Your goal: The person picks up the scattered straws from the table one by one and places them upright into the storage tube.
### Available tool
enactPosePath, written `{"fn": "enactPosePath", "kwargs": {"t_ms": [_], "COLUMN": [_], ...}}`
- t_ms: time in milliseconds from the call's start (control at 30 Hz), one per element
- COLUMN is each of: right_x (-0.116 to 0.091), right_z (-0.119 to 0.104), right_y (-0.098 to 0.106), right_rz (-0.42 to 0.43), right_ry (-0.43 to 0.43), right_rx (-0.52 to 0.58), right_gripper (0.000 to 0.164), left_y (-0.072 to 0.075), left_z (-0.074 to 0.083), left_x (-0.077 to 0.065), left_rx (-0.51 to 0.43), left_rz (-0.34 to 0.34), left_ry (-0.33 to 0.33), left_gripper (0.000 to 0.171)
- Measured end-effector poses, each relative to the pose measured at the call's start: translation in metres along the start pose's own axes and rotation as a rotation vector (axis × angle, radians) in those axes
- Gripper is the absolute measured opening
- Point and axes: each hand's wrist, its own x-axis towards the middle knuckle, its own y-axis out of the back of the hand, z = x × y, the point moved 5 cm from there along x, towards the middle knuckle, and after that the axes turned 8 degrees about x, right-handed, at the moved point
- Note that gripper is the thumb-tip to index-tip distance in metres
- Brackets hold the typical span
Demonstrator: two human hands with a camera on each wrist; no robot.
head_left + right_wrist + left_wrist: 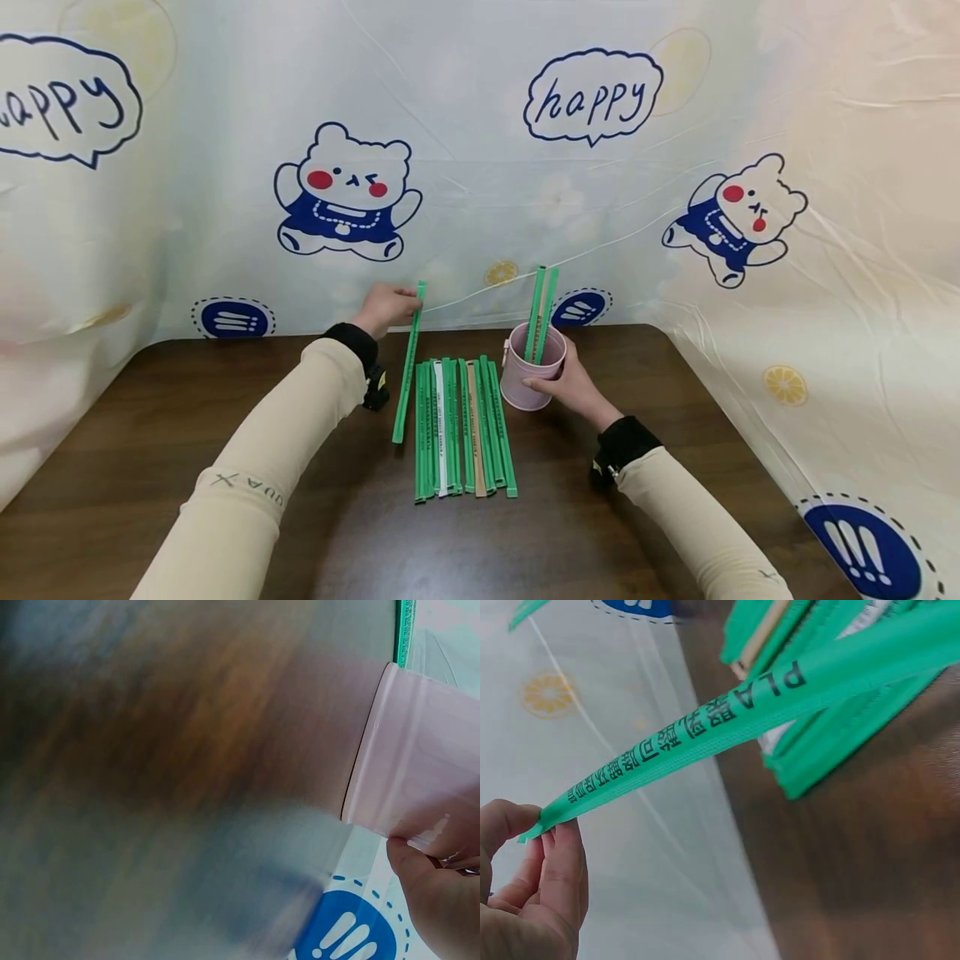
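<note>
My left hand pinches a green-wrapped drinking straw near its top end, thumb against fingertips. Black lettering beginning with PLA runs along this straw in the left wrist view, and its lower end slants down toward the table. Fingers and thumb of my right hand curl round the side of a small pink bucket. Two green straws lean upright inside the bucket, their lower parts hidden by its wall. Between the hands lies a row of wrapped straws, mostly green, with one white straw and one tan straw.
The dark brown wooden table ends at a back edge just behind the bucket. A pale curtain printed with bears hangs behind it and along both sides. Each wrist carries a black band.
</note>
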Motion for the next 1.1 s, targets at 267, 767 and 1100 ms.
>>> {"fn": "enactPosePath", "kwargs": {"t_ms": [267,767,1100], "right_x": [-0.003,-0.012,0.0], "right_z": [-0.012,-0.033,0.001], "right_y": [-0.001,-0.001,0.0], "right_rz": [-0.021,-0.033,0.0], "right_ry": [-0.031,-0.02,0.001], "right_rx": [0.025,0.043,0.018], "right_gripper": [0.1,0.096,0.1], "left_y": [0.007,0.003,-0.01], "left_z": [0.05,0.122,0.15], "left_x": [-0.003,-0.006,-0.01], "left_rx": [-0.036,-0.121,-0.158], "left_rz": [0.039,0.105,0.113], "left_ry": [-0.121,-0.197,-0.277], "left_gripper": [0.042,0.04,0.036]}}
